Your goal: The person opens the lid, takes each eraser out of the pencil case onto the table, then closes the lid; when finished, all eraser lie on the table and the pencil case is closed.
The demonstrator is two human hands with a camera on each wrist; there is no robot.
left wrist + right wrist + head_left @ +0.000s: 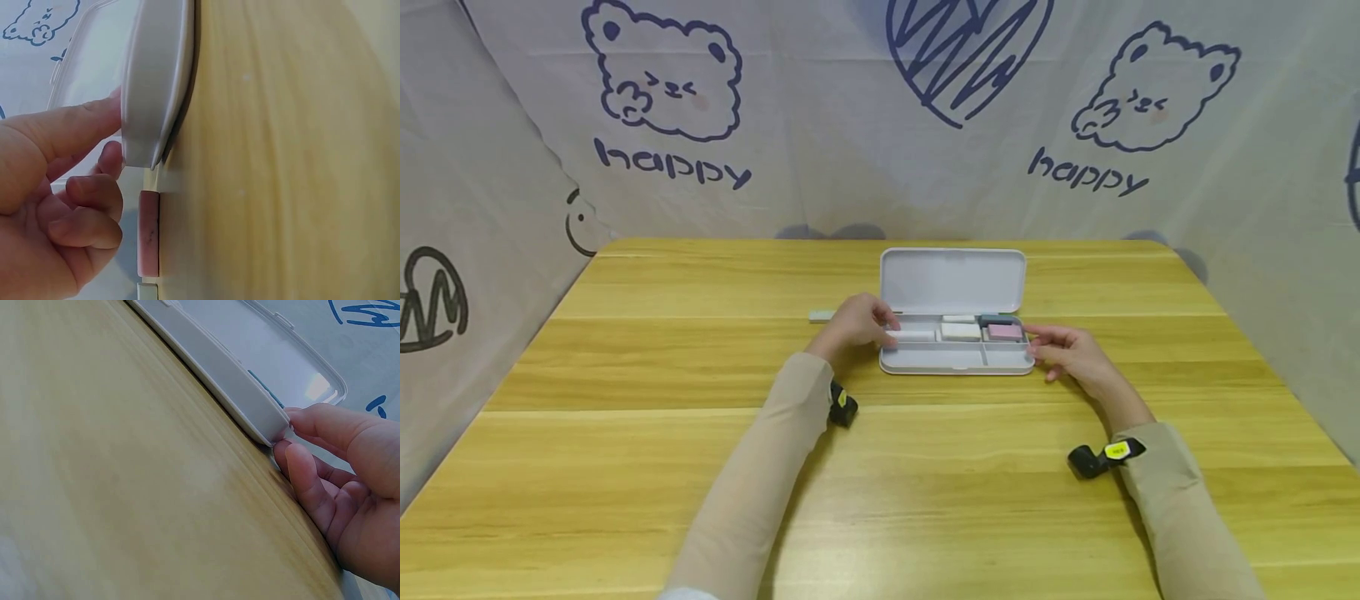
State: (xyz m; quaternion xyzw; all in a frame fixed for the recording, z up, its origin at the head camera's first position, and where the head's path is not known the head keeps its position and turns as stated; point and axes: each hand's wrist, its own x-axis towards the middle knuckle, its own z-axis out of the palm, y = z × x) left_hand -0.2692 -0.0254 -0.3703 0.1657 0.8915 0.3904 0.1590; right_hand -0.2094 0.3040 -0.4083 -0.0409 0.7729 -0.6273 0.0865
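- Head view, from far left: pale cloth (820, 167) hung behind and beside a wooden table (625, 467), with bears, scribbled shapes and the word "happy" drawn across.
- Next along, on the table just left of the case: a pale green block (822, 317). Over to the left wrist view for a pink block (148, 234), lined up between that green one and the case.
- Now the left hand (859, 321), out of a beige sleeve (782, 442) with a small black camera (842, 406) at the wrist. Right at the left end of the case, reaching over the rim. Cannot tell whether pinching anything, with fingertips partly out of sight behind the wall.
- Centre stage, well back on the table: a white case (932, 370), lying open, lid (952, 281) tipped up along the far side, inside split into compartments.
- Within, right of middle: a cream block (961, 332) in front of a white block (958, 318), then a second pink block (1004, 332) in front of a dark block (996, 319).
- And the right hand (1075, 354), bent round the right end of the case in a narrow hold, touching near rim and base in the right wrist view.
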